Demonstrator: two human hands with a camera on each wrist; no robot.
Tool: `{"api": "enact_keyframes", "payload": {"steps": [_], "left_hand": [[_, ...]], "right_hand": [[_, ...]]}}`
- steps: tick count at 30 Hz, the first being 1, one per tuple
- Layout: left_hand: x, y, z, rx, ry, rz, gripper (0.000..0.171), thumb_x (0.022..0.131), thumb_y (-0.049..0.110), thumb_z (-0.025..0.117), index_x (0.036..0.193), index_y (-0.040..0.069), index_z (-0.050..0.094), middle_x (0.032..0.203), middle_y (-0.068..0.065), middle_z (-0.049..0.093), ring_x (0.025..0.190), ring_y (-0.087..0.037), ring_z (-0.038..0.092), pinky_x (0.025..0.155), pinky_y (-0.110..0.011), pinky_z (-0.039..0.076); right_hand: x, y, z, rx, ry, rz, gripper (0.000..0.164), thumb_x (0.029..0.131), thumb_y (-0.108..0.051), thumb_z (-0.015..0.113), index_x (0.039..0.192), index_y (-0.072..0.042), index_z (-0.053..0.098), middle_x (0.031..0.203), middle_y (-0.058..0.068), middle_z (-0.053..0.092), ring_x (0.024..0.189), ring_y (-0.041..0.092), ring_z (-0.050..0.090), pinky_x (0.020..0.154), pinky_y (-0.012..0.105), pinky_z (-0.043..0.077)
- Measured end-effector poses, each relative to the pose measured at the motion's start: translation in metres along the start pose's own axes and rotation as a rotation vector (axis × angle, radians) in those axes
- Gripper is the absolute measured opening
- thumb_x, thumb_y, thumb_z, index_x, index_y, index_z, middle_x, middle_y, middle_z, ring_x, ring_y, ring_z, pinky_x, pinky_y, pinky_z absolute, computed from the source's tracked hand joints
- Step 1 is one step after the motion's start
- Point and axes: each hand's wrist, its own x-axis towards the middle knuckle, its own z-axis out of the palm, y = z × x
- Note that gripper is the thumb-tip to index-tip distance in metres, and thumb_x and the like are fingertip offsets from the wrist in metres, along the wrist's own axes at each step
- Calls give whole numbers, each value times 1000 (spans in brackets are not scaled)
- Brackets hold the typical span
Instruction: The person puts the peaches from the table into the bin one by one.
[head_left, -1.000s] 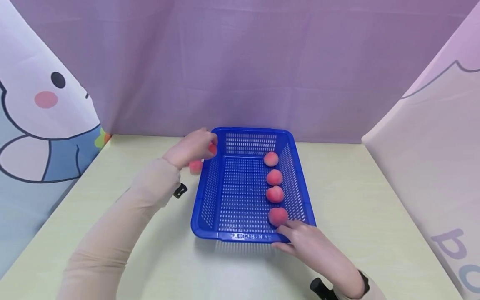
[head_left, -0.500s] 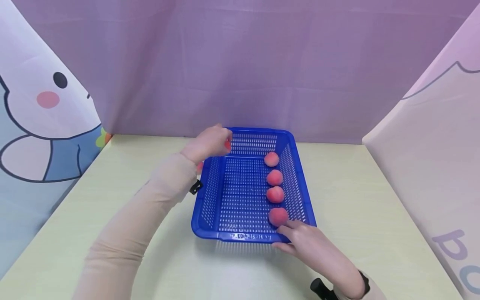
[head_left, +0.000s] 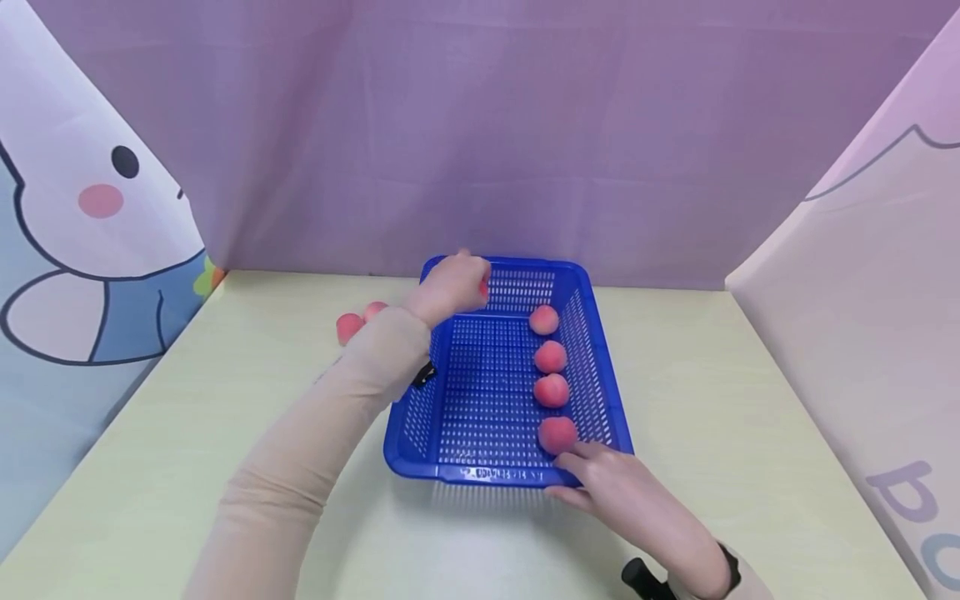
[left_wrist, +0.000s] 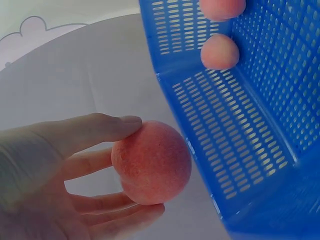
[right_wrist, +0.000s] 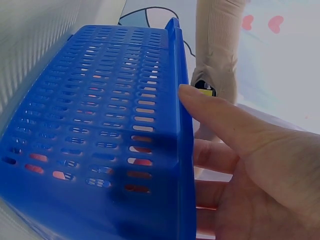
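A pinkish-red peach (left_wrist: pixel 152 162) is held between the thumb and fingers of my left hand (head_left: pixel 450 287), over the far left part of a blue plastic basket (head_left: pixel 480 375). In the left wrist view the peach overlaps the edge of the basket's rim. Inside the basket, several peaches (head_left: pixel 551 390) stand in a row along the right wall. My right hand (head_left: pixel 618 487) grips the near right corner of the basket, thumb outside and fingers over the rim. Its nearest peach (head_left: pixel 557 434) lies right by the fingertips.
Left of the basket, two more peaches (head_left: pixel 349 328) show on the pale table (head_left: pixel 675 375), partly behind the left sleeve. A purple cloth (head_left: pixel 480 142) hangs behind the table. Printed panels (head_left: pixel 862 333) rise on both sides.
My left hand has moved right with its peach, from the basket's left rim to over the inside. The peaches on the table have come into view behind the arm. The right hand has stayed.
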Motion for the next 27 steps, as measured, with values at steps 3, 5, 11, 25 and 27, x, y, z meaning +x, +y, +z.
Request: {"api": "enact_keyframes", "payload": {"steps": [3,5,11,25,27], "left_hand": [[4,4,5,-12,2,-10,9,79,9,55,87,6,59,87,-8,51,77,-20,48,66,-31,42],[7,7,8,-31,0,-18,9,79,8,55,88,6,58,87,-7,50,76,-20,49,66,-30,42],[17,12,18,-50,23,-31,9,79,7,56,88,6,60,91,-9,52,76,-20,49,68,-33,45],[42,16,46,-73,74,-94,21,83,13,57,103,4,59,115,-20,50,97,-30,53,77,-39,48],[43,16,49,-81,85,-98,23,83,13,57,105,4,58,113,-20,51,97,-30,53,77,-39,48]], "right_hand": [[0,0,0,-2,-2,-1,23,80,-36,60,80,-13,62,71,-7,54,63,9,52,55,23,46],[1,0,-1,0,-5,0,22,79,-35,61,79,-13,62,71,-7,54,62,8,51,55,23,45],[0,0,-1,-1,-1,0,24,80,-37,60,79,-13,62,70,-7,53,62,8,51,54,22,45],[0,0,-1,-3,-4,3,30,83,-42,54,81,-13,62,71,-7,55,64,9,53,55,23,46],[-1,0,-1,-3,-3,4,30,83,-42,54,81,-13,62,71,-7,55,64,9,53,55,23,46]]}}
